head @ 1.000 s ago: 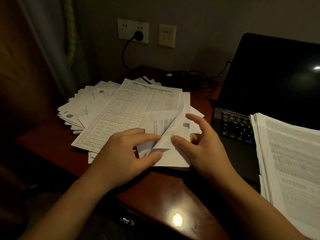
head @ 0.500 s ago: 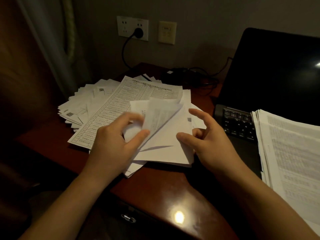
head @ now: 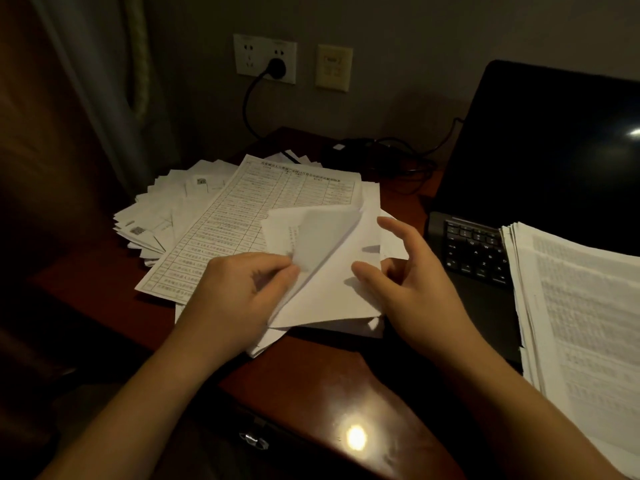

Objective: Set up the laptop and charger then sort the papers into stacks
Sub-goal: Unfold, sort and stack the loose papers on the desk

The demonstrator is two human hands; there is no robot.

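My left hand [head: 239, 289] pinches the lower left corner of a few white sheets [head: 329, 244] and bends them up off a small pile [head: 346, 306] on the desk. My right hand [head: 405, 278] hovers at that pile's right edge with thumb and fingers spread, gripping nothing I can see. A printed table sheet [head: 249, 209] lies on a fanned spread of papers [head: 162, 209] at the left. The open black laptop [head: 540, 161] stands at the right, and a thick stack of printed pages [head: 581, 306] covers part of its keyboard [head: 474, 251].
The charger's black plug [head: 277, 67] sits in a white wall socket [head: 265, 58]; its cable and brick [head: 349, 150] lie behind the papers. A curtain [head: 104, 81] hangs at the left. The red-brown desk [head: 311, 386] has a drawer handle [head: 254, 439] at its near edge.
My left hand has kept lifting and leafing the sheets, now bending a broader flap up toward the left. My right hand has stayed beside the pile, fingers spread a little wider.
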